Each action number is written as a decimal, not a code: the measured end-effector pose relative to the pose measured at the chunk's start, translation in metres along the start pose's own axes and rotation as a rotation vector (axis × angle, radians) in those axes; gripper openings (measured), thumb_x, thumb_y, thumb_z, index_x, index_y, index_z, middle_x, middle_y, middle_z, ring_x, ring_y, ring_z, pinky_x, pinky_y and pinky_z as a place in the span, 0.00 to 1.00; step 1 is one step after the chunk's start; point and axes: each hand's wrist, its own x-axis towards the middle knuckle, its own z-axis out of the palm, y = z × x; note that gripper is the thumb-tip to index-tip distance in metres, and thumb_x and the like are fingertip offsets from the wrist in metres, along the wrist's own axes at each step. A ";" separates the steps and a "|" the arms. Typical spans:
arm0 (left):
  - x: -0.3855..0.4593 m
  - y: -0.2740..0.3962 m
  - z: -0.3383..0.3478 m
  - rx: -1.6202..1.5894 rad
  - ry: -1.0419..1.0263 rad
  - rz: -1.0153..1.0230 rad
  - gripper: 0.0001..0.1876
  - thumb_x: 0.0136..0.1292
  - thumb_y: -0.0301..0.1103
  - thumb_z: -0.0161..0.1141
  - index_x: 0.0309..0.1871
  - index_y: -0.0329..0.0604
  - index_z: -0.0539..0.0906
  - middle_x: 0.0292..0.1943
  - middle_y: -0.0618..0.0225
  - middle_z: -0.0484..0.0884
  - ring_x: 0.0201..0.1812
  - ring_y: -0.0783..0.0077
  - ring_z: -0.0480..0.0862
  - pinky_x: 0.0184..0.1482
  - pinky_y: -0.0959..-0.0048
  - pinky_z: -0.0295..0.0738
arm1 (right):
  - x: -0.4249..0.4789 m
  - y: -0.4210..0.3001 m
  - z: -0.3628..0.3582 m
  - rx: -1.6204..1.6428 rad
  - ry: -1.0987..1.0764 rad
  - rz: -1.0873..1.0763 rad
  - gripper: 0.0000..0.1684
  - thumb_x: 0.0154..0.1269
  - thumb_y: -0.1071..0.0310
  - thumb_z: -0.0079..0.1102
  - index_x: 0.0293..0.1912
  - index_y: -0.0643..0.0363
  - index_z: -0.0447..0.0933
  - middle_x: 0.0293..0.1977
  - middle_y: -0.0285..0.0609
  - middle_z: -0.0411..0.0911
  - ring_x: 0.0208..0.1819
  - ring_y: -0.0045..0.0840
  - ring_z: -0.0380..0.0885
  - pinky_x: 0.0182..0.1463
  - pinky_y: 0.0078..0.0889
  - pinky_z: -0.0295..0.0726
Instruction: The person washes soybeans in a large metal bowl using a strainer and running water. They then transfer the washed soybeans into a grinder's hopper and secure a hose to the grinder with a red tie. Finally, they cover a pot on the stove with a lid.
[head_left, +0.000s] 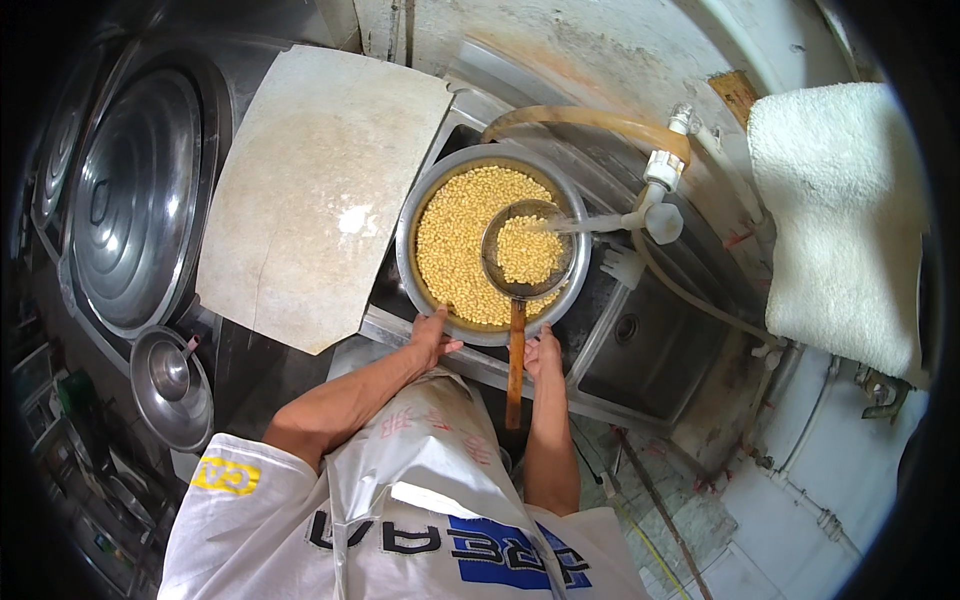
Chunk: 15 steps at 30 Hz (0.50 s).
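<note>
A round metal basin (406, 259) full of yellow soybeans (457, 247) sits over a steel sink. My left hand (433, 337) grips its near rim, thumb on the edge and fingers underneath. My right hand (544, 351) is at the same rim farther right, partly behind a wooden handle (516, 367). That handle belongs to a round strainer (491, 270) resting in the basin with more beans in it. Water runs from a white plastic tap (646, 217) onto the beans in the strainer. Whether my right hand also touches the handle, I cannot tell.
A pale, stained board (315, 195) lies left of the basin. Beyond it is a large domed metal lid (139, 202), with a metal bowl (195, 409) nearer me. To the right are a sink compartment (637, 352), a tan hose (585, 116) and a hanging white towel (836, 225).
</note>
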 end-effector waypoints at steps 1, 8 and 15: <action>0.002 -0.001 0.000 0.010 -0.014 -0.001 0.32 0.66 0.51 0.54 0.63 0.40 0.57 0.54 0.49 0.71 0.35 0.56 0.81 0.28 0.64 0.85 | 0.002 0.001 -0.004 0.013 -0.020 0.014 0.30 0.70 0.43 0.46 0.62 0.52 0.60 0.48 0.52 0.69 0.42 0.40 0.75 0.47 0.51 0.79; -0.001 0.004 -0.002 0.000 -0.043 -0.010 0.30 0.68 0.54 0.49 0.63 0.41 0.62 0.54 0.50 0.70 0.40 0.55 0.78 0.36 0.60 0.84 | -0.031 -0.015 0.013 -0.283 0.144 -0.160 0.21 0.70 0.49 0.51 0.47 0.57 0.70 0.40 0.46 0.75 0.37 0.32 0.77 0.37 0.37 0.82; 0.001 0.003 -0.002 -0.005 -0.056 -0.020 0.30 0.68 0.53 0.51 0.61 0.40 0.60 0.52 0.52 0.72 0.37 0.56 0.80 0.34 0.59 0.85 | -0.085 -0.106 0.036 -0.371 0.039 -0.781 0.08 0.67 0.69 0.50 0.38 0.63 0.76 0.23 0.34 0.73 0.19 0.18 0.68 0.26 0.23 0.77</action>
